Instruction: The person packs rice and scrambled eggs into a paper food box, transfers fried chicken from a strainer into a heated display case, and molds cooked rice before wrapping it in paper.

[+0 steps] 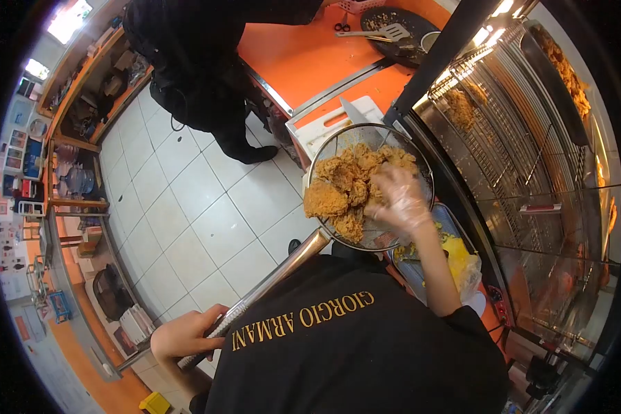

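A round wire strainer with a long metal handle holds several pieces of golden fried chicken. My left hand is closed around the far end of the handle, on its ribbed grip. My right hand, in a clear plastic glove, reaches over the strainer's right side. Its fingers are spread and touch the chicken; the fingertips are partly blurred. Under the strainer lies a white cutting board with a knife on it.
A glass-fronted warming cabinet with wire racks and fried chicken stands at right. Below my right forearm is a tray with yellow food. A person in black stands by the orange counter, which bears a black pan and spatula.
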The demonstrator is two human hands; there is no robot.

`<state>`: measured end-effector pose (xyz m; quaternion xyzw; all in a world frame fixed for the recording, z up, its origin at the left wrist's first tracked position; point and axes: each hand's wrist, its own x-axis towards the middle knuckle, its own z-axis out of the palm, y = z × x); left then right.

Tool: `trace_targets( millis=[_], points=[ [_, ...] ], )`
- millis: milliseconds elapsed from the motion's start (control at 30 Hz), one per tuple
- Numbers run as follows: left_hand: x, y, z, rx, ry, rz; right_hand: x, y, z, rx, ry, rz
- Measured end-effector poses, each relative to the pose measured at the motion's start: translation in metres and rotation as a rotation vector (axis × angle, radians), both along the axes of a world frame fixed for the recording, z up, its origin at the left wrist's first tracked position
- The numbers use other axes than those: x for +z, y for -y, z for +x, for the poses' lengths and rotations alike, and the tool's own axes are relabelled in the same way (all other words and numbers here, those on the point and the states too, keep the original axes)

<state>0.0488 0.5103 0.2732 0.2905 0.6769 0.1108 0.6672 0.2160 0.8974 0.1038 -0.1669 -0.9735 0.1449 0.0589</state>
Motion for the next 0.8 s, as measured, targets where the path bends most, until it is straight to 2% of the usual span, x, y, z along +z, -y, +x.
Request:
trace_targets(
  millis=[33, 100, 133, 200, 300, 433, 500, 533, 600, 667, 733, 800],
  points=[
    [0.001, -0.002, 0.000, -0.015, -0.004, 0.006, -0.003, 0.008, 0.002, -0.002, 0.002, 0.000],
    [0.001, -0.003, 0.000, -0.025, -0.008, 0.012, -0.006, 0.017, 0.005, -0.023, 0.009, 0.233],
    [0.001, -0.003, 0.001, -0.035, -0.019, 0.011, -0.002, 0.018, 0.007, -0.020, 0.009, 0.232],
    [0.001, -0.001, 0.001, -0.050, -0.033, 0.005, 0.008, 0.021, 0.012, -0.049, 0.104, 0.075],
    [-0.002, -0.001, 0.000, -0.057, -0.023, 0.019, -0.004, 0.031, 0.014, -0.201, 0.095, -0.041],
    [0.002, 0.000, -0.001, -0.064, -0.043, 0.030, -0.007, 0.013, 0.015, -0.246, 0.026, -0.098],
    [0.000, 0.000, -0.001, -0.072, -0.039, 0.044, 0.006, -0.006, 0.023, -0.223, -0.198, -0.103],
    [-0.001, 0.000, -0.001, -0.079, -0.045, 0.057, 0.025, -0.014, 0.024, -0.228, -0.206, -0.090],
    [-0.002, 0.000, -0.001, -0.081, -0.041, 0.002, 0.077, -0.030, 0.024, -0.532, -0.154, -0.379],
    [0.001, -0.002, 0.000, -0.070, -0.048, 0.012, 0.095, -0.068, 0.027, -0.729, -0.356, -0.513],
    [-0.001, 0.001, 0.001, -0.087, -0.058, 0.037, 0.115, -0.100, 0.029, -0.667, -0.787, -0.572],
    [-0.002, 0.003, 0.000, -0.071, -0.049, 0.044, 0.161, -0.112, 0.020, -0.771, -0.898, -0.715]
  ],
)
